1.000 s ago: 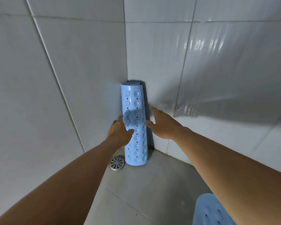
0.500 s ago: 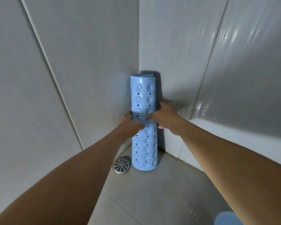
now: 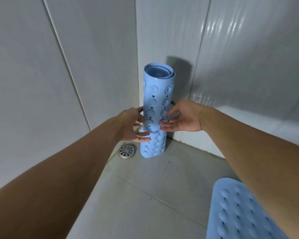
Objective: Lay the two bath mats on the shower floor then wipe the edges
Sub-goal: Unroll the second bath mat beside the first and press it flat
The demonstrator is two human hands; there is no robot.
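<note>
A light-blue rolled bath mat (image 3: 158, 94) stands upright in the shower corner, suction cups facing out and its lower end at the floor tiles. My left hand (image 3: 132, 125) grips its left side at mid-height. My right hand (image 3: 182, 119) holds the right side, fingers curled round the front of the roll. The roll's top leans slightly away from the walls and casts a shadow on the right wall. A second blue bath mat (image 3: 238, 214) lies flat on the floor at the lower right, partly hidden by my right forearm.
A round metal floor drain (image 3: 126, 150) sits just left of the roll's base. Grey tiled walls (image 3: 93, 66) meet in the corner behind the roll. Grey floor tiles (image 3: 145, 195) stretch between the roll and the flat mat.
My hands went from reaching to holding the roll on both sides. The roll has come a little out from the corner, and the flat mat shows again at lower right.
</note>
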